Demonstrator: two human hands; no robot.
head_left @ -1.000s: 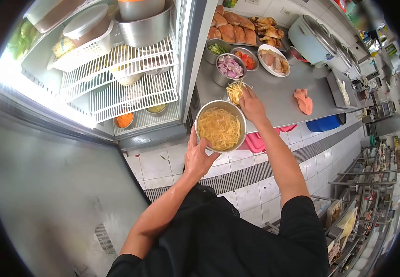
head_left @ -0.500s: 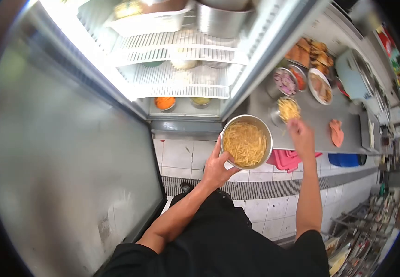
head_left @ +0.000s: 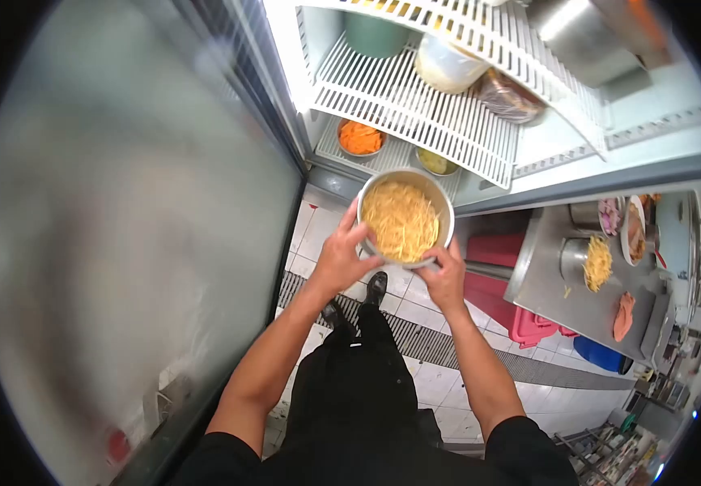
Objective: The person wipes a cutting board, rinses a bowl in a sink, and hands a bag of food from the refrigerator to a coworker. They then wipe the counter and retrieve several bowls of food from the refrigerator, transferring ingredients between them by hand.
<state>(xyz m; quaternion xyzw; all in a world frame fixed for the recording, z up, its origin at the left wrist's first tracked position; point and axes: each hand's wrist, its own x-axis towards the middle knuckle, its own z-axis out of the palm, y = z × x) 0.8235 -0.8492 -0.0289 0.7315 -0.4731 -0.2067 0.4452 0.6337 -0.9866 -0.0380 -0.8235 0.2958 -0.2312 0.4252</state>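
A round metal bowl point(head_left: 448, 212) full of thin yellow strips point(head_left: 401, 220) is held between both hands in front of the open fridge. My left hand point(head_left: 342, 257) grips its left side, with the thumb at the near rim. On the near right side, my right hand point(head_left: 445, 275) has its fingers on the rim. Just beyond the bowl, on the fridge's bottom level, are a bowl of orange pieces point(head_left: 361, 138) and a bowl of yellowish-green food point(head_left: 436, 161), partly hidden by the held bowl.
A glass door point(head_left: 148, 211) stands open at left. White wire shelves point(head_left: 415, 105) hold a green container point(head_left: 375, 34) and a white tub point(head_left: 448, 63). At right, a metal counter point(head_left: 549, 267) carries a heaped yellow container point(head_left: 598, 263) and a pink cloth point(head_left: 624, 316). Pink bins point(head_left: 492, 293) stand below.
My right hand has left the yellow container on the counter and now grips the bowl. The view has turned toward the fridge, and the bowl is nearer its lower shelf.
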